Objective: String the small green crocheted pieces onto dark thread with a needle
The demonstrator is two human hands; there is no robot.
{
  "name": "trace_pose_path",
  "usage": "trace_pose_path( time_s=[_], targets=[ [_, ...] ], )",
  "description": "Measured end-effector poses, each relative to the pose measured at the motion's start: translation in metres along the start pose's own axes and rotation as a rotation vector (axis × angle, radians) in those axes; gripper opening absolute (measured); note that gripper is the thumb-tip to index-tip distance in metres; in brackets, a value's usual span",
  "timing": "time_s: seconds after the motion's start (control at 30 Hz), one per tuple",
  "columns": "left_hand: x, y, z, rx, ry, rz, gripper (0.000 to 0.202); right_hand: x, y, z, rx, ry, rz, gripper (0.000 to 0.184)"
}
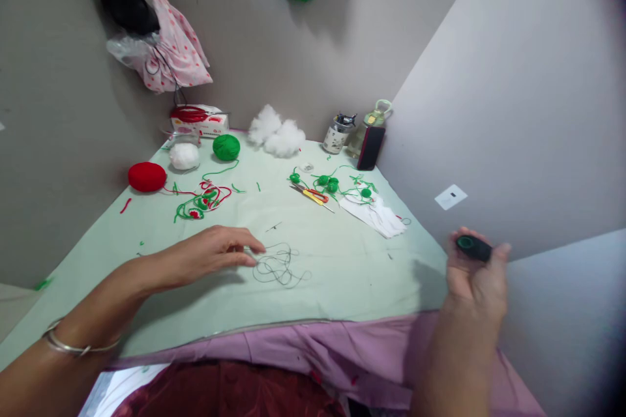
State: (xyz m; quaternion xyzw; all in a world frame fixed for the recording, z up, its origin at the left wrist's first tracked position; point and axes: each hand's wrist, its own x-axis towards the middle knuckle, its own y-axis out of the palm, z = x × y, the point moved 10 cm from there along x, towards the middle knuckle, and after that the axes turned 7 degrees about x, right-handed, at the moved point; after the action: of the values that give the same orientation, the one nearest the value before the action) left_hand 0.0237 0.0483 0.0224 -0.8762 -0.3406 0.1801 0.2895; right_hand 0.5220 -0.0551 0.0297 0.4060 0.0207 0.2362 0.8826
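My right hand is raised off the table's right edge, its fingers closed around a dark thread spool with a greenish hollow end. Over the table's middle, my left hand has its fingers stretched out and apart. Its fingertips are at the left side of a loose tangle of thin dark thread; whether they touch it I cannot tell. A faint strand runs from the tangle to the right across the cloth. Just beyond the fingers lies a small dark thin piece.
Scissors, small green crocheted balls and white cloth lie at right. Red, white and green yarn balls sit at left. White stuffing, a pen-holding can and a phone stand at the back.
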Motion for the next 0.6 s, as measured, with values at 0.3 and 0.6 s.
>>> trace_pose_path(
  time_s=[0.3,0.6],
  targets=[
    [0.016,-0.024,-0.062,-0.070,0.105,-0.401,0.042,-0.128,0.125,-0.051,-0.115,0.218,0.458,0.035],
    [0.039,0.018,-0.075,-0.483,0.185,-0.492,0.053,-0.218,0.196,-0.067,-0.271,0.179,0.857,0.022]
  ],
)
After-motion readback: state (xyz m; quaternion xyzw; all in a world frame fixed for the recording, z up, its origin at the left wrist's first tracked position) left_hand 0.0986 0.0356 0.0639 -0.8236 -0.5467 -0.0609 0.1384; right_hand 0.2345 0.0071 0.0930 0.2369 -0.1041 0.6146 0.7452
